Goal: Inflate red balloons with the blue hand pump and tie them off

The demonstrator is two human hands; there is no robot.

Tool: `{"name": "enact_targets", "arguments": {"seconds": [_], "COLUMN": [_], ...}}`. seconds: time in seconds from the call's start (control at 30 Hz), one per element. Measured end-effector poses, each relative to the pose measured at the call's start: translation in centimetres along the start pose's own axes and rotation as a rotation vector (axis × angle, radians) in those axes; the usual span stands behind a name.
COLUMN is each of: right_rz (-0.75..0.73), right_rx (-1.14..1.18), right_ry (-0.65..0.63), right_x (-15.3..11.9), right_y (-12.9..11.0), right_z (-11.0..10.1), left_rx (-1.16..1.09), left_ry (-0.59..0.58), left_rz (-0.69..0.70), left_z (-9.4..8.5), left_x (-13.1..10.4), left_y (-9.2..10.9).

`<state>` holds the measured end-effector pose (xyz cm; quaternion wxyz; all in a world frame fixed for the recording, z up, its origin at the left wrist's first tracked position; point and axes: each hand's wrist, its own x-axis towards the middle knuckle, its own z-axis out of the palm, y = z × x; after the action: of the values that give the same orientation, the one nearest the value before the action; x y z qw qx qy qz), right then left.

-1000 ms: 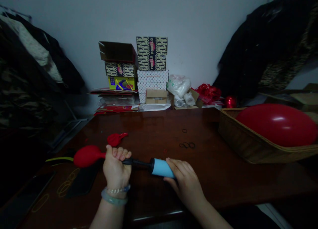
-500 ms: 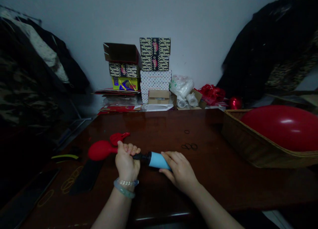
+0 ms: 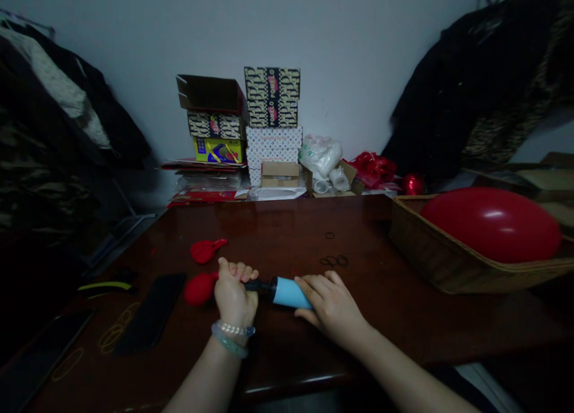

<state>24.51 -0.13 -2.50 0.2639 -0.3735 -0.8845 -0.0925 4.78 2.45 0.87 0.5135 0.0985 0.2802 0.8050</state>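
My left hand point(image 3: 237, 290) is closed around the black nozzle end of a blue hand pump point(image 3: 290, 293) and the neck of a small red balloon point(image 3: 200, 288). The balloon sticks out to the left of the fist. Round the blue barrel's right end are the fingers of my right hand point(image 3: 334, 305). Behind the left fist, a flat red balloon point(image 3: 206, 251) lies on the brown table point(image 3: 278, 228).
A wicker basket point(image 3: 442, 269) holding a large red balloon point(image 3: 491, 225) stands at the right. Black bands point(image 3: 334, 261) lie mid-table. Yellow bands point(image 3: 117, 329), a dark flat object point(image 3: 152, 311) and a phone-like slab point(image 3: 47, 353) are left. Boxes point(image 3: 273, 150) stand behind.
The small red balloon beside my left fist looks smaller and sits closer to the hand. The view has shifted a little, and both hands with the pump appear slightly farther right.
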Motion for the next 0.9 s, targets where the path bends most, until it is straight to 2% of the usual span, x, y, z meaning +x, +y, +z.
{"name": "enact_targets", "arguments": {"seconds": [0.1,0.33,0.47,0.57,0.73,0.8,0.9], "right_rz": [0.105,0.197,0.218,0.217,0.197,0.186,0.201], "right_rx": [0.023,0.102,0.152,0.176,0.175,0.168,0.153], "right_ry": [-0.008,0.048,0.085,0.084,0.038,0.024,0.021], "right_x": [0.1,2.0,2.5,2.9,3.1,2.8,2.3], "right_y": [-0.8,-1.7,-2.5,-3.3,-3.6,-3.4,-3.1], "right_z": [0.1,1.8,2.5,1.9,-0.4,-1.0,-1.0], "left_rx": [-0.015,-0.015,0.001,-0.014,-0.063,-0.084,-0.100], "left_ry": [0.004,0.014,-0.038,-0.078,-0.110,-0.093,-0.070], "left_rz": [0.002,0.066,0.063,0.041,0.019,0.010,-0.010], "left_z": [0.0,-0.3,-0.2,0.0,-0.1,-0.3,-0.4], "left_x": [0.1,1.5,2.6,3.4,4.1,4.1,3.9], "left_y": [-0.3,0.4,1.7,3.9,7.4,7.8,7.2]}}
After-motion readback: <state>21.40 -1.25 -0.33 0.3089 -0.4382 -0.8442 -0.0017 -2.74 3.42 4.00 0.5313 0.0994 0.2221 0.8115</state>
